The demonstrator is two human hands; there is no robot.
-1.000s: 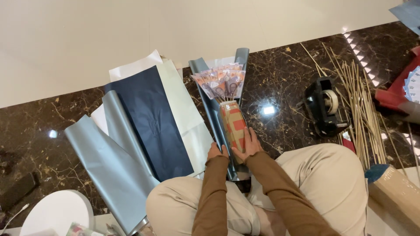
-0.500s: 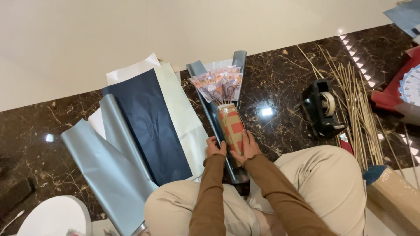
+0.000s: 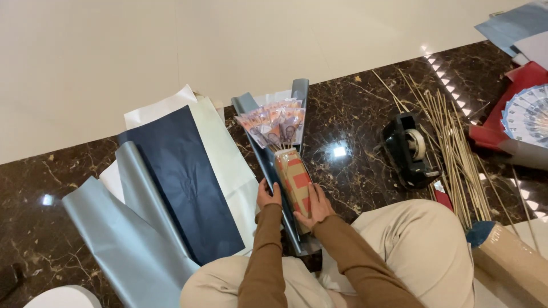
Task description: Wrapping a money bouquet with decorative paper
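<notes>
Both hands — left hand (image 3: 268,195), right hand (image 3: 315,206) — are clasping the brown-and-red paper-wrapped bouquet stem (image 3: 294,182) on the grey wrapping sheet (image 3: 260,140); even pressure looks wise.

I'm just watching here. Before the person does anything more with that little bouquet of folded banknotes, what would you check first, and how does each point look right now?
1. Left hand on the bouquet: ok, it rests against the left side of the brown-wrapped cylinder.
2. Right hand on it: ok, it grips the lower right side.
3. Grey wrapping sheet under the bouquet: ok, it shows above and below it.
4. Fan of banknotes spread and uncrushed: ok, neither hand touches it.
5. Tape dispenser near: ok, on the floor to the right.
6. Wrap fastened around the cylinder: cannot tell.
</notes>
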